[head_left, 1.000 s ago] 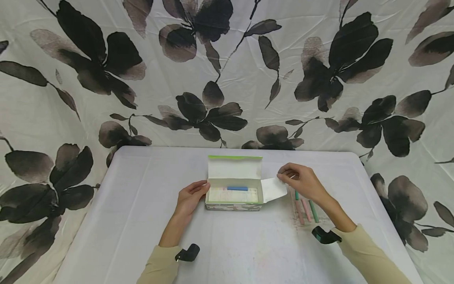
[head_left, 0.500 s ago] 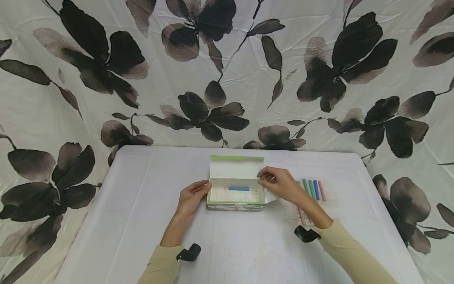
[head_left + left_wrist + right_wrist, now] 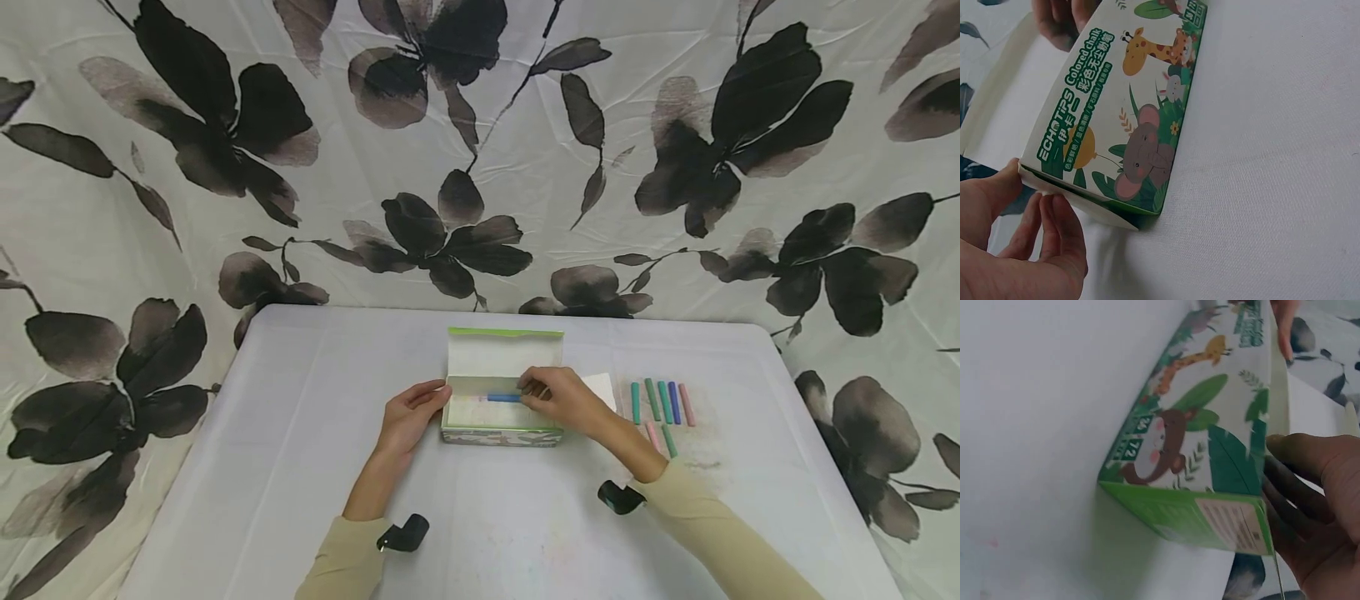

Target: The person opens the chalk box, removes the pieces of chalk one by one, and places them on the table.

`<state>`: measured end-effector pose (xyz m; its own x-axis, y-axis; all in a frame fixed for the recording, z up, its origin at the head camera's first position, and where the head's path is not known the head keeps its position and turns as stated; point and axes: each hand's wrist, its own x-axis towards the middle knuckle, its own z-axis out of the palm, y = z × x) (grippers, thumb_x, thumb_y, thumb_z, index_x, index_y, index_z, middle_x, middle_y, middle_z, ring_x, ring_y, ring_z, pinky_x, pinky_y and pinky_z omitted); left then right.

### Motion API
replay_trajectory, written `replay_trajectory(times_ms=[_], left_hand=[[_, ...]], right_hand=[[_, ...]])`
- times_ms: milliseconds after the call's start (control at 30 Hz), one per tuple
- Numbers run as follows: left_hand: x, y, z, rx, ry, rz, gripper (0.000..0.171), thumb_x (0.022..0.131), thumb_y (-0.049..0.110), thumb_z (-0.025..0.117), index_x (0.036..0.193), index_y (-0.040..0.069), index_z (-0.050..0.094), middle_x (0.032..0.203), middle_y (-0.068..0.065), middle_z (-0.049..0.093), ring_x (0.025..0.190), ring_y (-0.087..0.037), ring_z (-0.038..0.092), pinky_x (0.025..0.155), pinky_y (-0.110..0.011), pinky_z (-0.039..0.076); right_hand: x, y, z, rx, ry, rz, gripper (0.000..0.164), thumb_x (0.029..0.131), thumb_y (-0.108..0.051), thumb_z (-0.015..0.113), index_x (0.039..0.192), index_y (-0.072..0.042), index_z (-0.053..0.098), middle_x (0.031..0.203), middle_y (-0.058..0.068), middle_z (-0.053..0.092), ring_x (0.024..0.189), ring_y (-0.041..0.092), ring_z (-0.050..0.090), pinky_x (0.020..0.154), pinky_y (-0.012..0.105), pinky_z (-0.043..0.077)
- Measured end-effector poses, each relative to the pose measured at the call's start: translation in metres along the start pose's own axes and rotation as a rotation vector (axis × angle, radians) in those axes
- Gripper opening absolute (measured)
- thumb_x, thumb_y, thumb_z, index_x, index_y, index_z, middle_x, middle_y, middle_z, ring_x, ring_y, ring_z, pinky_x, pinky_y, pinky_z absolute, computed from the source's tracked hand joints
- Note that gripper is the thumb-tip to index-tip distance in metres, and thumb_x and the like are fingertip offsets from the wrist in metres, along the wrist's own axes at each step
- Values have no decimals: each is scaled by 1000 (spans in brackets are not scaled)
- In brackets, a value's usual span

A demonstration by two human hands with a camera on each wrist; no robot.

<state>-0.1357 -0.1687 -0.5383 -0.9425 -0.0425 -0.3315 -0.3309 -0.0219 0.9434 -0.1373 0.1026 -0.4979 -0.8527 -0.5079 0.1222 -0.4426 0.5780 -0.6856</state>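
White cloth covers the counter (image 3: 300,467), and behind it hangs a big curtain (image 3: 225,167) with dark leaves. A chalk box (image 3: 501,417) with a giraffe and an elephant on its side sits in the middle of the counter with its lid up. The left hand (image 3: 408,412) rests on the box's left end, thumb and fingers lightly pinching its edge. The right hand (image 3: 562,402) reaches into the open box, and its fingers pinch a blue chalk (image 3: 501,397) lying inside. Loose chalk sticks (image 3: 660,402), green, blue and pink, lie in a row to the right of the box.
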Motion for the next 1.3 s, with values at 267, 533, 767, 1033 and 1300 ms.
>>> replay_trajectory(times_ms=[267,533,767,1033,1300], left_hand=[[-1,1,1,-3,-3,-7,42,92,21,80,127,0,68,109,-9,73,96,-13,68,79,-18,54],[-1,3,4,-4,3,-2,42,92,19,81,127,-1,68,104,-6,74,93,-12,67,77,-16,53],[-2,6,5,5,6,-14,43,92,21,81,128,0,68,107,-9,72,98,-18,67,77,-16,52],[-2,5,3,7,15,-17,43,91,21,81,127,0,69,104,-7,72,94,-14,66,76,-16,53],[-1,3,2,-4,11,-3,41,92,18,80,126,-1,69,104,-8,73,99,-21,68,75,-16,53]], right_hand=[[8,-5,19,-147,-52,7,18,92,0,74,109,4,70,104,14,73,93,24,69,82,36,57],[11,-10,27,-255,-92,60,25,90,1,77,114,7,70,112,18,72,105,31,69,90,44,56],[16,-16,26,-258,-150,117,28,90,7,73,118,11,69,115,23,71,104,32,69,87,43,57],[20,-22,28,-337,-178,105,24,90,7,74,113,8,71,105,18,71,85,22,63,76,39,55],[24,-19,34,-675,-166,-97,16,86,4,78,100,-2,74,91,9,72,80,21,69,69,33,57]])
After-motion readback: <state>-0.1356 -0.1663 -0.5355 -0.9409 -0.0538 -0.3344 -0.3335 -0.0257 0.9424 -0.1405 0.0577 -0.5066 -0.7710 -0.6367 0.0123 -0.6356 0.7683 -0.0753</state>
